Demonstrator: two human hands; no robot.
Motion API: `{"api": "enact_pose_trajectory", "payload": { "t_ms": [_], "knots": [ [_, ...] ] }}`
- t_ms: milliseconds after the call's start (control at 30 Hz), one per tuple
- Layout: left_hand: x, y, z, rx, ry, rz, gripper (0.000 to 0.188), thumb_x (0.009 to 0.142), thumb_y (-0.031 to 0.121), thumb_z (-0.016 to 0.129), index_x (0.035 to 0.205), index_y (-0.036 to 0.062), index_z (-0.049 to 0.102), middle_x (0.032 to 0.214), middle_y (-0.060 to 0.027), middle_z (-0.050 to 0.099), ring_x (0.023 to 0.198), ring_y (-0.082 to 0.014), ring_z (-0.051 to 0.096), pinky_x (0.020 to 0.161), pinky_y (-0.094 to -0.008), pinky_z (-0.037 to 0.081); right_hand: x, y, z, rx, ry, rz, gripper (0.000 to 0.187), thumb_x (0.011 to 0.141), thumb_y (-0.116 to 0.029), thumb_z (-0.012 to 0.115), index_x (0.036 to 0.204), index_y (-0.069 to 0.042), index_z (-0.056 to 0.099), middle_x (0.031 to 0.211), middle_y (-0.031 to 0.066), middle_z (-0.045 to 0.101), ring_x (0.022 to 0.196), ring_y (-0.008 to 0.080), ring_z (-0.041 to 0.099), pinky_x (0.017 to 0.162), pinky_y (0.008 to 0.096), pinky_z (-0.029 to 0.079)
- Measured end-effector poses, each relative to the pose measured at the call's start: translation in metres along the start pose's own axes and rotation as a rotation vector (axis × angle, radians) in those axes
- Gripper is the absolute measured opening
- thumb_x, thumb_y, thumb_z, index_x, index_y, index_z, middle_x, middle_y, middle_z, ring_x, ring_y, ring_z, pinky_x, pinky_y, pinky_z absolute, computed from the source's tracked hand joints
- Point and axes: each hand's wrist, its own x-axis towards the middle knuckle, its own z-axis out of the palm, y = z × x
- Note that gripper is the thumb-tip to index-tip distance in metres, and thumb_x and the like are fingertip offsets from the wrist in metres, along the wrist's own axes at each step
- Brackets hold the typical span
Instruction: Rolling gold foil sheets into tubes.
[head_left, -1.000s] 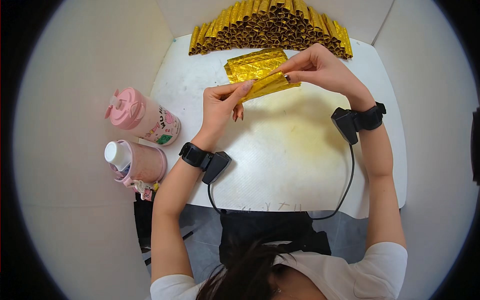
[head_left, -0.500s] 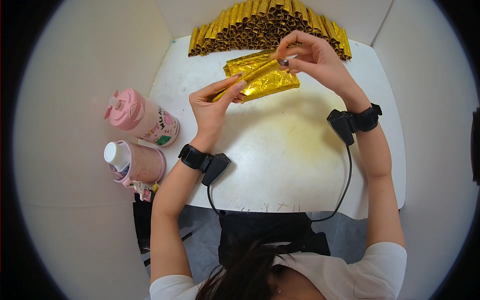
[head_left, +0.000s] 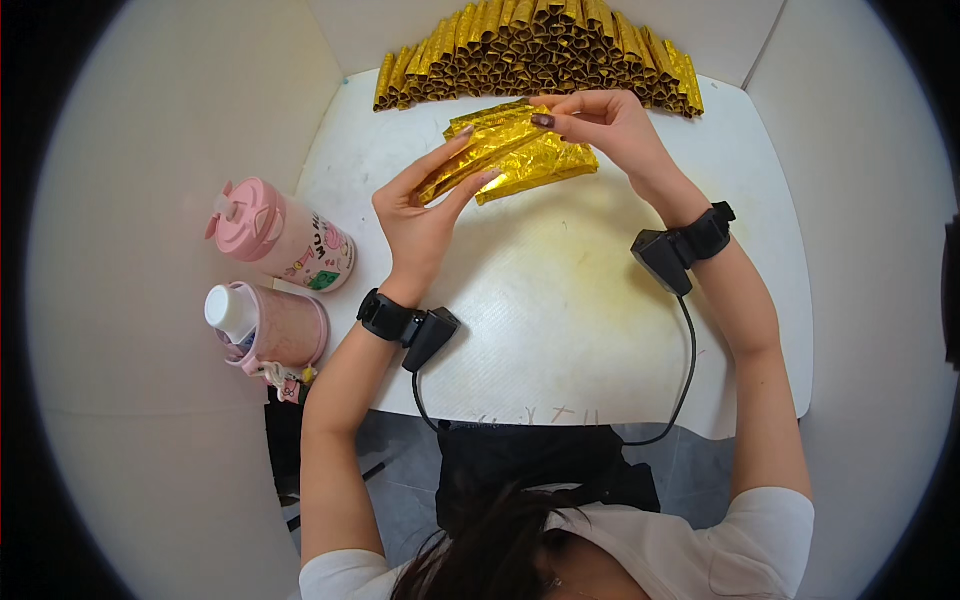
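Note:
A stack of shiny gold foil paper (head_left: pixel 535 170) lies on the white table, in front of the pile of gold tubes. My left hand (head_left: pixel 415 215) is at the stack's left end, thumb and fingers spread around a curled piece of gold foil paper (head_left: pixel 450 172). The thumb tip lies on its near side and the fingertips on its far side. At the piece's far right end, my right hand (head_left: pixel 615 130) pinches the foil between thumb and index finger. Its other fingers are bent behind and partly hidden.
Many rolled gold tubes (head_left: pixel 540 60) are piled against the back wall. On the left stand a pink lidded bottle (head_left: pixel 285 235) and a pink cup (head_left: pixel 290 325) holding a white-capped bottle (head_left: pixel 231 310). Black wrist devices (head_left: pixel 430 335) with cables sit on both wrists.
My right hand has come slightly left and lower, nearer the foil. The left thumb and fingers have spread wider apart, and the raised roll now looks flatter.

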Motion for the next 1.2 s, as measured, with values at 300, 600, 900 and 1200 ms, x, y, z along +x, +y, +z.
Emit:
{"api": "enact_pose_trajectory", "payload": {
  "t_ms": [300, 600, 900, 1200],
  "knots": [
    [0.004, -0.007, -0.005, -0.273, -0.003, -0.123, 0.025, 0.08, -0.002, 0.071, 0.104, -0.0042, 0.065, 0.108, -0.0149, 0.066, 0.096, -0.0164, 0.064, 0.085, -0.0283, 0.054, -0.005, 0.015, 0.009, 0.406, -0.025, 0.408, 0.016, 0.088, -0.018, 0.064, 0.1, -0.007, 0.062, 0.097, 0.0014, 0.065, 0.091, 0.0106, 0.065, 0.073, 0.0203, 0.051],
    [0.007, -0.014, -0.011, -0.212, -0.06, -0.168, 0.018, 0.082, 0.001, 0.07, 0.099, -0.0018, 0.066, 0.099, -0.0087, 0.067, 0.09, -0.0131, 0.062, 0.085, -0.0277, 0.049, -0.008, 0.033, 0.023, 0.115, -0.123, 0.514, 0.021, 0.087, -0.017, 0.065, 0.103, -0.007, 0.055, 0.104, 0.0031, 0.062, 0.089, 0.0112, 0.065, 0.076, 0.0235, 0.052],
    [-0.002, -0.015, -0.001, -0.634, -0.401, -0.338, 0.03, 0.097, 0.037, 0.048, 0.097, 0.0073, 0.043, 0.083, -0.0072, 0.059, 0.082, -0.0188, 0.06, 0.083, -0.0364, 0.051, -0.014, -0.021, 0.029, -0.32, -0.128, -0.472, 0.024, 0.085, -0.006, 0.058, 0.109, -0.005, 0.063, 0.105, 0.0078, 0.065, 0.103, 0.021, 0.061, 0.09, 0.0327, 0.047],
    [-0.015, 0.005, -0.003, -0.906, -0.815, -0.719, 0.049, 0.091, 0.059, 0.039, 0.103, 0.0116, 0.041, 0.067, -0.001, 0.044, 0.042, -0.0104, 0.045, 0.041, -0.0256, 0.041, -0.017, -0.032, 0.029, -0.524, -0.312, -0.602, 0.029, 0.075, -0.011, 0.07, 0.104, -0.01, 0.066, 0.107, 0.0015, 0.064, 0.12, 0.0257, 0.048, 0.1, 0.0393, 0.039]
  ]
}}
